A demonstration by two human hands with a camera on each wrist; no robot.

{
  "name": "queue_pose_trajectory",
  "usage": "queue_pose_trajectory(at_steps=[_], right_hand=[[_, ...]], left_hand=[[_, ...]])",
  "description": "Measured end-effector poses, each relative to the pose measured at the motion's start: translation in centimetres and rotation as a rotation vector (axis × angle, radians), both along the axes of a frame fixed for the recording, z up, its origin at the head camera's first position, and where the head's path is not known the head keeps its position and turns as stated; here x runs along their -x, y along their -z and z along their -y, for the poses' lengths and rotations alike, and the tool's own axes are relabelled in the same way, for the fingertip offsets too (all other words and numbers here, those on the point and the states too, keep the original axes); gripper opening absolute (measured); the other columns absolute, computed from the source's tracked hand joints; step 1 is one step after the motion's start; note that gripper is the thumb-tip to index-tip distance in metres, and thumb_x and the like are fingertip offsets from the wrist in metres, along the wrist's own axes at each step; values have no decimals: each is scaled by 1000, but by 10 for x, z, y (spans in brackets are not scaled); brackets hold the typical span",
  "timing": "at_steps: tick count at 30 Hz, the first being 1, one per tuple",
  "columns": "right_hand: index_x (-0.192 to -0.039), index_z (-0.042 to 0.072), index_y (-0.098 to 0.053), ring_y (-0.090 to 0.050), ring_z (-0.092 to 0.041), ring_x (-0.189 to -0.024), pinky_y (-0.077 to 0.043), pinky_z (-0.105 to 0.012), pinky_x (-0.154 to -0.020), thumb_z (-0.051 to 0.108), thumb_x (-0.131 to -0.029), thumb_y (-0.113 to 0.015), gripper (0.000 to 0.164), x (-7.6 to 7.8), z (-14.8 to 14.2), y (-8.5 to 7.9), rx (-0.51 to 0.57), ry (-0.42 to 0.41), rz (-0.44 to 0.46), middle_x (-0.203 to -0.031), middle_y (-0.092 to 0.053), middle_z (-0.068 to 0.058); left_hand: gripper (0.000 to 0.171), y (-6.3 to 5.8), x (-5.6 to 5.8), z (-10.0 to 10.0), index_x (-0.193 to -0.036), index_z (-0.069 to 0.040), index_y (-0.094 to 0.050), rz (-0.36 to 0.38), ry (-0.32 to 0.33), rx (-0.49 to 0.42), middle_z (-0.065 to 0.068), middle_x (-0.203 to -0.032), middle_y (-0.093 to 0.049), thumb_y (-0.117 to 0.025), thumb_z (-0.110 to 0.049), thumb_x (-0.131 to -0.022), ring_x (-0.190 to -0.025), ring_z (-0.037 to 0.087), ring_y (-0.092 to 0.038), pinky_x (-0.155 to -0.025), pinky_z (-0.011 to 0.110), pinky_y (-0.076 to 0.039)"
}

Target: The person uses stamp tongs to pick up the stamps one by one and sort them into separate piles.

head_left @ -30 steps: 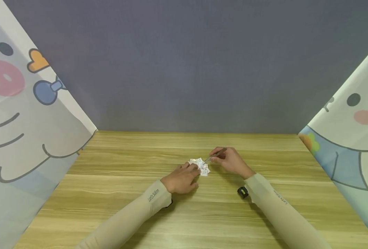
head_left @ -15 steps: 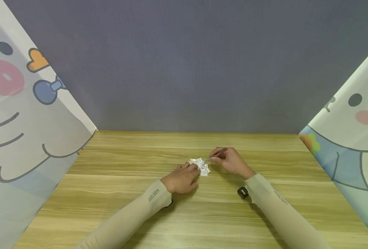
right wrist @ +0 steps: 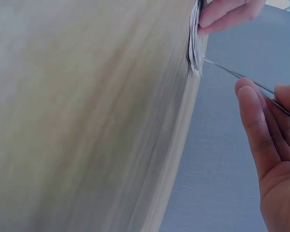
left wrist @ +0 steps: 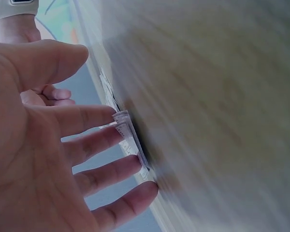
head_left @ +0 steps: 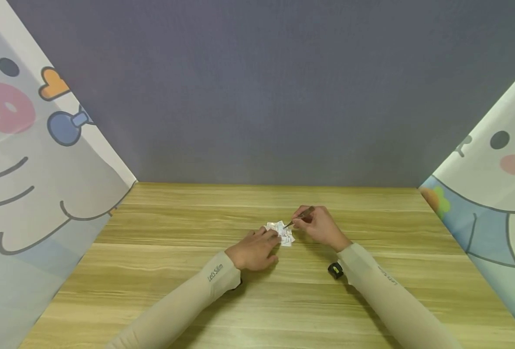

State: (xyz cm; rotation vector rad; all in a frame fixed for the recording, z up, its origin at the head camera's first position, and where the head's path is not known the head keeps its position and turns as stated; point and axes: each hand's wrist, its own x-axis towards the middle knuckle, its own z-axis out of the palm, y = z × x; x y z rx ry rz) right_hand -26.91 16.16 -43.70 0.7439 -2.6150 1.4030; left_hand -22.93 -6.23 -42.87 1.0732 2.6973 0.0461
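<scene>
A small heap of overlapping white paper pieces (head_left: 287,238) lies on the wooden table, with faint printing on some. My left hand (head_left: 254,252) rests its fingertips on the heap's left side, its fingers fairly straight in the left wrist view, where the paper edges (left wrist: 131,137) show under them. On the other side my right hand (head_left: 323,229) pinches a pair of metal tweezers (head_left: 304,214) between thumb and fingers. The tweezers' slim tips point down and left, at the top of the heap. In the right wrist view the tweezers (right wrist: 237,75) reach the paper's edge; whether they grip a piece cannot be told.
The wood-grain table (head_left: 174,223) extends around both arms. A grey wall panel (head_left: 257,97) stands behind it, with cartoon-printed panels (head_left: 65,189) at the sides. A black wrist device (head_left: 335,270) sits by the right cuff.
My right hand has shifted slightly left, and the tweezers have turned a little, their tips now a bit higher on the heap. The left hand stays in place on the paper.
</scene>
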Motion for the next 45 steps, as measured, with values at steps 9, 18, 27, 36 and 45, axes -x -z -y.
queue_pose_trajectory(at_steps=[9, 18, 27, 36, 45], right_hand=[[-86, 2, -69, -68, -21, -68, -55, -26, -58, 6, -88, -67, 5, -4, -5, -11, 25, 10, -51, -81, -67, -7], [-86, 5, -69, -67, -16, -66, -54, -28, -53, 10, -89, -67, 6, -8, -14, -23, 19, 46, -101, -76, -67, 2], [-90, 7, -69, -68, -22, -68, -55, -30, -56, 10, -89, -67, 4, -9, -32, -40, 30, 82, -97, -78, -68, -1], [-93, 5, -68, -67, -18, -68, -56, -33, -61, 13, -89, -67, 9, -2, -52, -41, 3, 144, -40, -79, -69, -4], [-96, 1, -65, -67, -37, -76, -55, -46, -66, 11, -91, -64, 11, 13, -81, -36, 18, 143, 15, -84, -68, -12]], left_hand=[[59, -2, 0, 1, -146, -10, -36, 18, -17, 10, 3, -149, -31, -50, -41, -97, -138, 30, -24, -109, 48, -25], [56, -1, 1, 2, -143, -11, -41, -16, 8, 13, 3, -146, -36, -50, -41, -97, -136, 28, -27, -107, 46, -28], [57, -1, -2, 0, -146, -11, -37, 40, -23, 15, 3, -150, -30, -49, -40, -98, -139, 30, -22, -108, 51, -24], [57, -4, -3, 0, -146, -12, -36, 77, -38, 7, 1, -151, -29, -50, -38, -97, -139, 27, -21, -108, 52, -23], [57, -5, -5, 1, -146, -12, -37, 55, -29, 7, 2, -151, -30, -51, -38, -97, -139, 26, -23, -107, 53, -26]])
